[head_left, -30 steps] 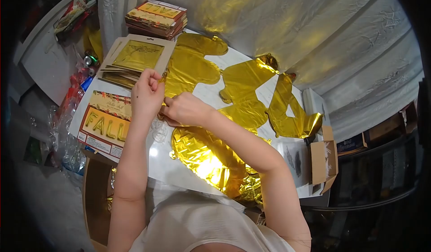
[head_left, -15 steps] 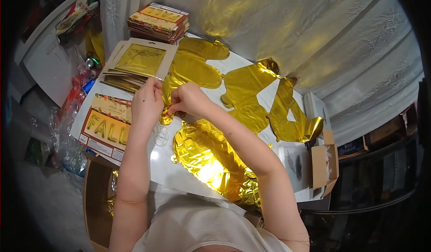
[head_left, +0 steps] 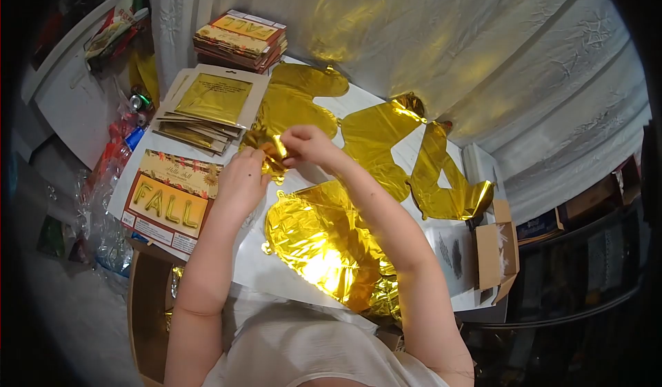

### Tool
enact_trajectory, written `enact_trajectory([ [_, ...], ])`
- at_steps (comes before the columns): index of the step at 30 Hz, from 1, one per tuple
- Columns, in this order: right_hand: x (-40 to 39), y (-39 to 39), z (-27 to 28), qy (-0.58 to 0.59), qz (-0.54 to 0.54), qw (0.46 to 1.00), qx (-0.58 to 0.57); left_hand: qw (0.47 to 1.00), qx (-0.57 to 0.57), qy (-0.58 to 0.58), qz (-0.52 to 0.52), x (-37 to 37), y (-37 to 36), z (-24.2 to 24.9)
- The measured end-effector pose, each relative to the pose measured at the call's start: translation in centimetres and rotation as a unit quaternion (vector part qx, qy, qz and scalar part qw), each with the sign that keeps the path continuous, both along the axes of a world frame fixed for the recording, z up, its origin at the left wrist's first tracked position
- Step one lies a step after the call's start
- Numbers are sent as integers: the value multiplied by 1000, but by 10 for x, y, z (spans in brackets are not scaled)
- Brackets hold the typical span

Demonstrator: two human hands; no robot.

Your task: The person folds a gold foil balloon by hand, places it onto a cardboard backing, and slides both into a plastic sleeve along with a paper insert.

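The right hand (head_left: 308, 145) pinches a lifted end of gold foil (head_left: 296, 104) at the table's left; the left hand (head_left: 245, 180) bends against it, its fingertips hidden, so I cannot tell whether it grips. Sleeves (head_left: 212, 101) crowd just beyond the left hand, a stack (head_left: 238, 38) behind them, a card (head_left: 165, 201) beside that forearm. Shiny foil (head_left: 321, 245) lies below the right forearm. A curtain (head_left: 496, 63) borders the table's far edge, a box (head_left: 493, 256) its right. Bare table (head_left: 249, 259) shows between left forearm and shiny foil.
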State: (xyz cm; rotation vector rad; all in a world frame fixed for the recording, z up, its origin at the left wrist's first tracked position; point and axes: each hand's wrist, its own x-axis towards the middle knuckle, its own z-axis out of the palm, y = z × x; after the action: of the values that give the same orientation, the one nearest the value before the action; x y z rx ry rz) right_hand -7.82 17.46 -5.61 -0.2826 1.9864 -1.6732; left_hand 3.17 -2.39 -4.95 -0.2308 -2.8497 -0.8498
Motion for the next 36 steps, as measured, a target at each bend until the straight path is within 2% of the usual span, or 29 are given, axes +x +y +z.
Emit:
enact_trajectory([
  [1,0,7,6,-36,-76,996,-34,1000,1,2,1,-1,0,0],
  [3,-4,25,32,23,-163,985,-44,999,-38,-22,-5,-2,-1,-2],
  [5,-32,68,34,-25,-261,954,-143,998,-48,-28,-5,-2,0,-4],
  [7,-63,131,34,-12,-288,915,-281,998,-57,-30,-7,-3,2,-4],
  [9,-68,189,51,48,-337,850,-403,997,-65,-32,0,-2,3,-3],
  [10,-81,252,44,64,-277,840,-462,997,-65,-29,-3,-3,3,-3],
  [11,-69,258,72,152,-382,796,-444,997,-66,-28,-3,-3,4,-3],
  [12,-66,290,88,210,-365,772,-476,997,-68,-27,-4,-3,3,-4],
  [14,-49,354,122,273,-418,733,-462,997,-72,-24,-4,-3,3,-5],
  [16,-17,397,166,327,-449,692,-462,997,-74,-20,-10,-3,4,-6],
  [18,17,430,205,340,-526,647,-435,997,-76,-16,-6,-3,4,-8],
  [19,39,432,220,345,-533,641,-430,997,-76,-15,-18,-3,4,-8],
  [21,86,421,249,392,-482,681,-387,997,-82,-12,-7,-3,4,-7],
  [22,107,413,259,396,-490,675,-384,997,-75,-19,-11,-3,4,-4],
  [25,158,372,274,372,-369,779,-345,998,-55,-17,-3,-6,3,-2],
  [26,171,352,276,346,-341,804,-343,998,-53,34,1,-5,4,-5],
  [27,185,323,276,327,-324,839,-291,998,-54,38,-7,-2,12,5],
  [28,200,285,272,304,-306,870,-237,996,65,32,-53,6,20,21],
  [29,219,233,269,307,-311,887,-152,978,184,22,-97,13,31,34],
  [30,216,219,244,309,-343,884,-81,947,273,-50,-162,18,42,41],
  [31,237,173,237,272,-303,913,40,947,272,-51,-165,32,55,54],
  [32,246,150,206,215,-231,949,-7,857,421,-202,-216,50,68,71],
  [33,255,124,177,272,-175,946,23,722,546,-340,-255,63,77,82],
  [34,266,104,138,236,-125,964,17,706,545,-377,-251,68,84,78],
  [35,284,82,123,95,-99,990,-43,689,543,-413,-245,72,88,73],
  [36,298,67,98,132,-59,989,-39,726,479,-422,-256,76,85,72],
])
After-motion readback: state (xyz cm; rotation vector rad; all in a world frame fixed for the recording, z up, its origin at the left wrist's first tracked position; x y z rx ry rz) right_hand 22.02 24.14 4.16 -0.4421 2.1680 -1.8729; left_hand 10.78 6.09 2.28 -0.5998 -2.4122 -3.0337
